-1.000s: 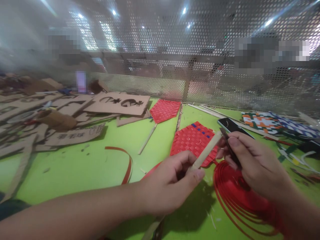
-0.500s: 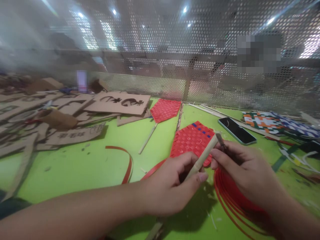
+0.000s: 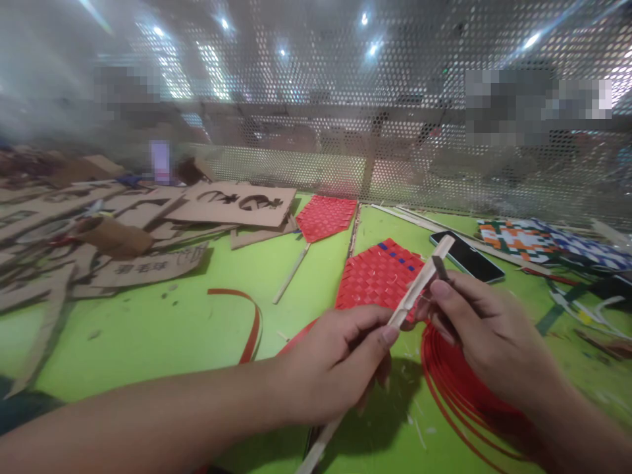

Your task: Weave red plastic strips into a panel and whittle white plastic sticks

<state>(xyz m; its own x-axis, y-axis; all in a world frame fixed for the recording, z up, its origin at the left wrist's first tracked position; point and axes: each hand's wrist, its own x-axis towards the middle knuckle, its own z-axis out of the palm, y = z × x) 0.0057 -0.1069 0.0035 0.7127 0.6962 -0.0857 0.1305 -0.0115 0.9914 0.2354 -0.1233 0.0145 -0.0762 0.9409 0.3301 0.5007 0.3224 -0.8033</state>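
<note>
The left hand (image 3: 340, 368) is closed around a pale wooden stick (image 3: 417, 288), which slants up to the right above the green tabletop (image 3: 172, 342). The right hand (image 3: 478, 322) pinches a dark blade (image 3: 438, 266) beside the stick's upper part. Behind the stick lies a red woven panel (image 3: 368, 283) with blue squares; a red strip coil (image 3: 457, 375) sits beneath the right hand, a smartphone (image 3: 476, 260) beyond the stick's tip. Cut-out cardboard (image 3: 237, 203) lies farther left.

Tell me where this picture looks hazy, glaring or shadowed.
Head view: haze softens the upper left corner; head view: bright spots glare across the perforated screen; head view: a dark shadow lies on the green table below the left hand.
</note>
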